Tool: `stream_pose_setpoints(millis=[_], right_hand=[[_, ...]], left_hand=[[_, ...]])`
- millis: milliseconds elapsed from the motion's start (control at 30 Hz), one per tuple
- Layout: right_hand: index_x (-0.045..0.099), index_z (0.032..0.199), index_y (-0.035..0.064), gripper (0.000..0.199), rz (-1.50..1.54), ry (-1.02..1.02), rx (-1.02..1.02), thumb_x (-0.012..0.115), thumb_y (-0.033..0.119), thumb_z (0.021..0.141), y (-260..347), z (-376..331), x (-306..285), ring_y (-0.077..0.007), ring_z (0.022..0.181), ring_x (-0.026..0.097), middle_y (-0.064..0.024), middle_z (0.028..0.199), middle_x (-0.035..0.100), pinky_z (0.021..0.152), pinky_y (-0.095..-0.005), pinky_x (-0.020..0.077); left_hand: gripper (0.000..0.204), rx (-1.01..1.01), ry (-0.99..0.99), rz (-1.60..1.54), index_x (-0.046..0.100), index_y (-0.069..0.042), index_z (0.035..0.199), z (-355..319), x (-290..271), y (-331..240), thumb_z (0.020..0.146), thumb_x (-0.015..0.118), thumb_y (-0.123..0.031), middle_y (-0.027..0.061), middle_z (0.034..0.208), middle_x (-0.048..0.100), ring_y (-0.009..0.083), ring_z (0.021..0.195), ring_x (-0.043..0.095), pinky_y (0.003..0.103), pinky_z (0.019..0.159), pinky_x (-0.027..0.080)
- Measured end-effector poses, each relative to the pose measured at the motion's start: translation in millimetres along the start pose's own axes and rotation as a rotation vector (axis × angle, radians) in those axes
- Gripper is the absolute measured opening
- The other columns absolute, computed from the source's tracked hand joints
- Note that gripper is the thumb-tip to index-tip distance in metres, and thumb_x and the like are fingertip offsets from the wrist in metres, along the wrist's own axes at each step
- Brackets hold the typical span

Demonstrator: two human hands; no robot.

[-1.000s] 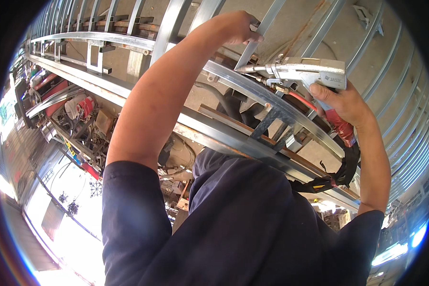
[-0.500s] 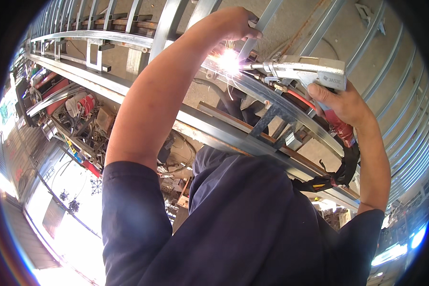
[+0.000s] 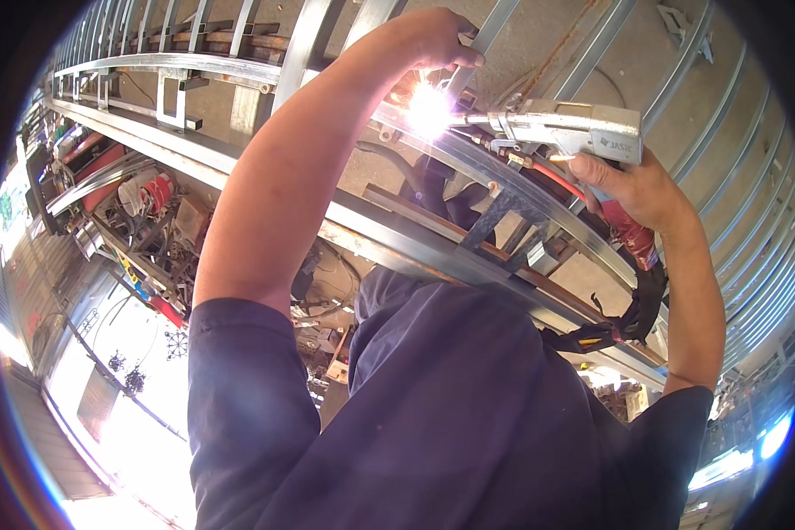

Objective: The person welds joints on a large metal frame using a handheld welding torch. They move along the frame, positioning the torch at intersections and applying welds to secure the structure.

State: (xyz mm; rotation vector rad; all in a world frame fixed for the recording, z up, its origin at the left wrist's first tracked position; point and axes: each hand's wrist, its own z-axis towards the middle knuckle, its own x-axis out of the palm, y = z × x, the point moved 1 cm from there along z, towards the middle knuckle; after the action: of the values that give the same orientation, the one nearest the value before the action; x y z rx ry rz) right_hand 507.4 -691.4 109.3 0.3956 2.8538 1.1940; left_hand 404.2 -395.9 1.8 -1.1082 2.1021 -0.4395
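Observation:
My right hand [image 3: 632, 187] is wrapped round the handle of a grey welding gun [image 3: 574, 131], whose nozzle points left. At its tip a blinding white arc glows on a long metal rail [image 3: 539, 201], next to the foot of a flat metal bar [image 3: 495, 28]. Above the glare, my left hand [image 3: 442, 40] is closed on that bar, its fingertips at the bar's edge. The glare hides the joint itself. From the gun's red lower end, a black-wrapped cable [image 3: 640, 305] hangs beneath my right wrist.
Parallel metal bars [image 3: 724, 132] fan out on the right, more at the upper left. A long steel beam [image 3: 389, 238] crosses between my body and the rail. Scrap and tools [image 3: 155, 199] crowd the left side. Concrete floor [image 3: 556, 44] shows between the bars.
The arc's glare has grown rounder, with fewer sparks showing above it. The welding gun has shifted very slightly; both hands keep their grip.

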Motion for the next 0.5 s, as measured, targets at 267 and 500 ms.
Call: stream_pose_setpoints(millis=[267, 500], right_hand=[[0.066, 0.131, 0.0039, 0.057, -0.004, -0.038, 0.03, 0.078, 0.045, 0.094, -1.8, -4.4, -1.4, -0.0132, 0.065, 0.062, -0.0036, 0.088, 0.067, 0.06, -0.031, 0.0527], [0.067, 0.129, 0.0033, 0.057, -0.021, -0.024, 0.04, 0.08, 0.045, 0.093, 0.6, -7.1, 1.0, -0.013, 0.065, 0.062, -0.0035, 0.087, 0.067, 0.06, -0.0305, 0.0522]], left_hand=[[0.065, -0.221, 0.096, -0.068, 0.063, -0.01, 0.144, 50.2, 8.9, 27.6, 0.088, 0.08, -0.037, 0.0194, 0.115, 0.077, 0.0268, 0.104, 0.076, 0.039, 0.094, 0.056], [0.064, -0.025, -0.066, 0.043, 0.064, -0.01, 0.143, -12.5, 2.1, -6.9, 0.088, 0.079, -0.039, 0.0184, 0.114, 0.077, 0.0266, 0.104, 0.076, 0.039, 0.094, 0.056]])
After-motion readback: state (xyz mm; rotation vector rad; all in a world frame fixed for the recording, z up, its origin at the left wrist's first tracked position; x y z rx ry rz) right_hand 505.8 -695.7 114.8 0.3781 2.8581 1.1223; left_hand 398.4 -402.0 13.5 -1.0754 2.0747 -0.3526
